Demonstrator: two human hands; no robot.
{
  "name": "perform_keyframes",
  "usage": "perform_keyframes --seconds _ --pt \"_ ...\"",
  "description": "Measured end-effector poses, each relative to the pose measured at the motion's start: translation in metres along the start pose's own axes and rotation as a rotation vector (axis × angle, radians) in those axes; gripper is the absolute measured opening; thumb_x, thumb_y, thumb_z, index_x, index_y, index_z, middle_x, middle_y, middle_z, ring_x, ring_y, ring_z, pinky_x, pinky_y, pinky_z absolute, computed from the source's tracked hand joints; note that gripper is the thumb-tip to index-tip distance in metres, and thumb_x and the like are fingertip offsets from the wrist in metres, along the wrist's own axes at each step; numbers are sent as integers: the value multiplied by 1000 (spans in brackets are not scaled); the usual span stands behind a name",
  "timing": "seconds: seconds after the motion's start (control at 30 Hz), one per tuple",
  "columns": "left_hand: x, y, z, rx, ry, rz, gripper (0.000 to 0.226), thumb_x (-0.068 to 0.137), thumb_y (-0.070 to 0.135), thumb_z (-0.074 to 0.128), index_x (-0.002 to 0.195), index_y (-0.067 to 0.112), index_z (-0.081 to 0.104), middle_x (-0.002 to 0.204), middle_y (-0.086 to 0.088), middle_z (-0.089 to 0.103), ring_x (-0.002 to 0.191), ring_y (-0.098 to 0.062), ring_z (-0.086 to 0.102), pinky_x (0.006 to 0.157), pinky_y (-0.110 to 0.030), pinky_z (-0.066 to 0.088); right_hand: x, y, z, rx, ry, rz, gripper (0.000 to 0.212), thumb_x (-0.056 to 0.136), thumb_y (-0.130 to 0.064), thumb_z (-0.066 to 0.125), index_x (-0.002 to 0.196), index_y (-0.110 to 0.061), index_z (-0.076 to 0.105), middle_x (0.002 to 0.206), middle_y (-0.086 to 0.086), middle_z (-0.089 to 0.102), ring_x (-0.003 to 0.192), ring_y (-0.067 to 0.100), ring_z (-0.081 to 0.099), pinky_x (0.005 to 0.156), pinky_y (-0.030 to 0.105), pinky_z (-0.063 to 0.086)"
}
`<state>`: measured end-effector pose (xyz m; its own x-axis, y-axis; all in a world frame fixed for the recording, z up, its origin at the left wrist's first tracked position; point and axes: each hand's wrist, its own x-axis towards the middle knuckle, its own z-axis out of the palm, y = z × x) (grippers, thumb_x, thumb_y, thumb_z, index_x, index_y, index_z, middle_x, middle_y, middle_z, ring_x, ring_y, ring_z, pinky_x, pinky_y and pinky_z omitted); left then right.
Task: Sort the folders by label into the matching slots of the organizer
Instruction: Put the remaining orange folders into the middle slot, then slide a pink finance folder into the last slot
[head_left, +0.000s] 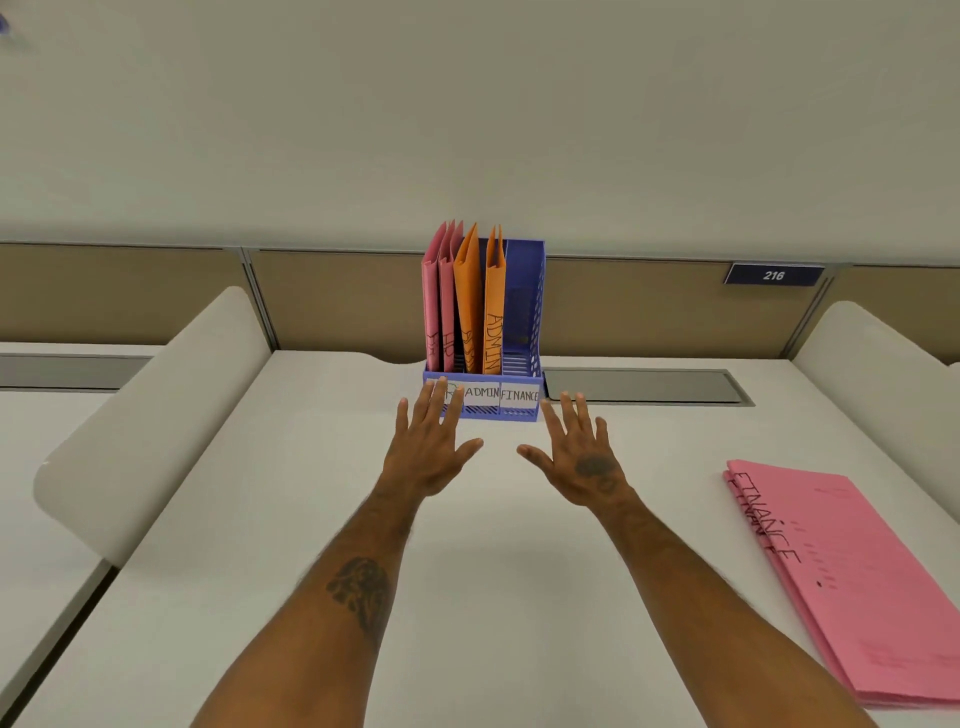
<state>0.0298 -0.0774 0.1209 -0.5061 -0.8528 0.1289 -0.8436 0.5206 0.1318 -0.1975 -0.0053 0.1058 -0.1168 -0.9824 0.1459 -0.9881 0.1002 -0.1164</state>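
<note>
A blue three-slot organizer (523, 270) stands at the back of the desk, its front labels reading ADMIN and FINANCE; the left label is partly hidden. Two pink folders (437, 301) stand upright in its left slot and two orange folders (485, 306), one marked ADMIN, fill the middle slot. The right slot holds nothing. A stack of pink folders (852, 582) marked FINANCE lies flat at the right. My left hand (428, 447) and my right hand (579, 457) hover palm-down, fingers spread, just in front of the organizer, and hold nothing.
White rounded dividers (156, 415) flank the desk on both sides. A grey cable hatch (649, 387) sits to the right of the organizer. A beige partition with a sign reading 216 (773, 274) runs along the back.
</note>
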Motion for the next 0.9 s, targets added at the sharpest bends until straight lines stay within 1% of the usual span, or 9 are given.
perform_keyframes --seconds 0.17,0.37,0.4,0.47,0.53,0.7,0.9 --pt "-30 34 18 11 -45 -43 83 94 67 20 156 22 -9 164 -7 -15 151 -25 -15 119 -51 -6 -33 28 9 -3 -49 5 107 71 -85 -12 154 -21 11 161 12 4 148 33 1 115 57 10" --pt "-51 76 39 17 -93 -70 83 93 69 18 156 22 -9 164 -6 -17 150 -25 -17 119 -51 -8 -63 57 16 19 -78 13 113 65 -86 -18 154 -22 9 162 10 0 149 32 -3 116 55 5" --pt "-51 80 42 16 -93 -72 85 91 71 14 156 22 -10 164 -6 -17 150 -25 -17 119 -52 -8 -67 61 17 18 -74 17 113 66 -86 -18 154 -22 9 162 11 1 149 32 -3 116 55 5" --pt "-49 89 45 9 -87 -66 90 86 78 0 156 23 -10 164 -6 -16 150 -25 -17 118 -51 -9 -71 70 17 20 -70 33 112 66 -86 -18 154 -22 10 162 11 1 149 31 -2 116 55 6" --pt "-47 98 50 9 -85 -51 97 77 80 -10 156 23 -10 164 -6 -16 150 -25 -17 118 -51 -10 -76 77 16 22 -72 56 112 66 -86 -18 154 -22 9 162 11 1 149 31 -3 116 55 6" --pt "-39 124 65 -10 -114 0 108 66 83 -22 156 23 -11 163 -6 -17 150 -25 -18 117 -50 -11 -90 98 16 38 -73 131 115 62 -86 -23 154 -24 5 162 8 -4 148 29 -7 117 52 3" --pt "-21 166 79 -14 -153 105 116 60 83 -29 156 22 -8 164 -7 -15 151 -26 -16 118 -52 -9 -123 143 17 25 -77 243 108 69 -84 -17 154 -22 7 162 11 0 149 28 -7 117 52 7"
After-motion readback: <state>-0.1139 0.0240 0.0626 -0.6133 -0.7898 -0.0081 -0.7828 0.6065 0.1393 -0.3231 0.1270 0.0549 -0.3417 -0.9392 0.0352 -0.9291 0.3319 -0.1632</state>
